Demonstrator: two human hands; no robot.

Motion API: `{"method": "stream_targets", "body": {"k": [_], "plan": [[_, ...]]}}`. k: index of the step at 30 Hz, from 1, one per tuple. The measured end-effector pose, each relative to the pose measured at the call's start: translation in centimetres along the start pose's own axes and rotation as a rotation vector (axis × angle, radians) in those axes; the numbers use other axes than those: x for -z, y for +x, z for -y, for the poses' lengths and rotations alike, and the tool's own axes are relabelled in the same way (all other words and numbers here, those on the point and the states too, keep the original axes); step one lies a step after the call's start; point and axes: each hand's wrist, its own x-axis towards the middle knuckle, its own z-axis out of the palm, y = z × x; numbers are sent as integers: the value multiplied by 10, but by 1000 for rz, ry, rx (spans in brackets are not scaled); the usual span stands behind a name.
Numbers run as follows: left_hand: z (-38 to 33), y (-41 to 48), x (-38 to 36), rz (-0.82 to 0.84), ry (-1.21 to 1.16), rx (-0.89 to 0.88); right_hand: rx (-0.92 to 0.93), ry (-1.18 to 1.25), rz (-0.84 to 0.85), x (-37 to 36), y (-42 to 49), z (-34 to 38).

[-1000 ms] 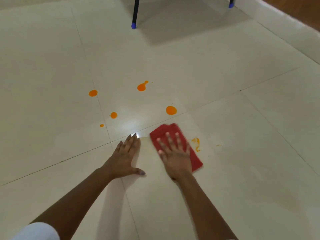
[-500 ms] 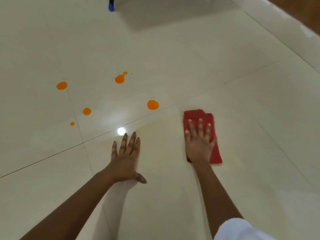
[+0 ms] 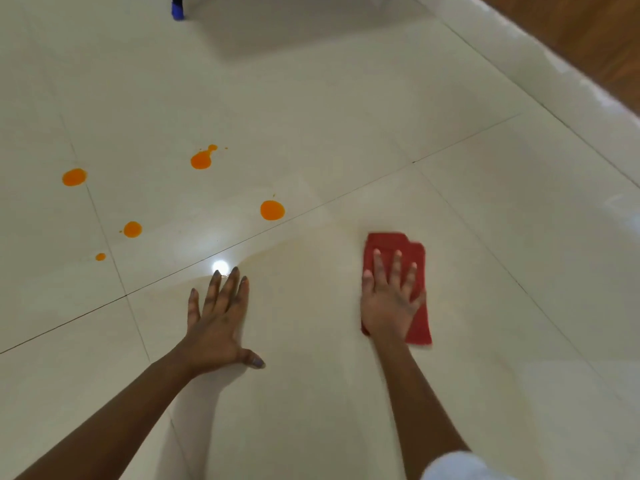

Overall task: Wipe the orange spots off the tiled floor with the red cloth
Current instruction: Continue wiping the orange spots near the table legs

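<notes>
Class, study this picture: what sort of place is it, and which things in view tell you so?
Probably an indoor room; which kind is unclear. Signs: the glossy cream tiled floor, a furniture leg with a blue foot at the top, and a brown wooden surface at the upper right.

Open tiled floor (image 3: 346,98) between red cloth (image 3: 398,247) and nearest orange spot (image 3: 272,210) — nothing in path. Left hand (image 3: 218,327) flat on floor below spots, well left of cloth. Blue-capped leg (image 3: 177,10) far off at top; white border strip (image 3: 554,74) bounds right side.
</notes>
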Motion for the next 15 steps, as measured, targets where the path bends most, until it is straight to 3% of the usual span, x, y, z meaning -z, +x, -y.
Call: {"method": "stream_targets", "body": {"k": [2, 5, 8, 12, 15], "plan": [[-1, -1, -1, -16, 7, 7, -71, 21, -102, -5, -56, 2], [-1, -2, 3, 8, 25, 10, 110, 41, 13, -18, -113, 47], [-3, -3, 6, 15, 65, -2, 143, 9, 0, -14, -85, 68], [-25, 7, 8, 3, 76, -132, 224, -79, 2, -6, -67, 42], [-49, 24, 6, -3, 128, -198, 35, -45, 12, -4, -58, 8]]}}
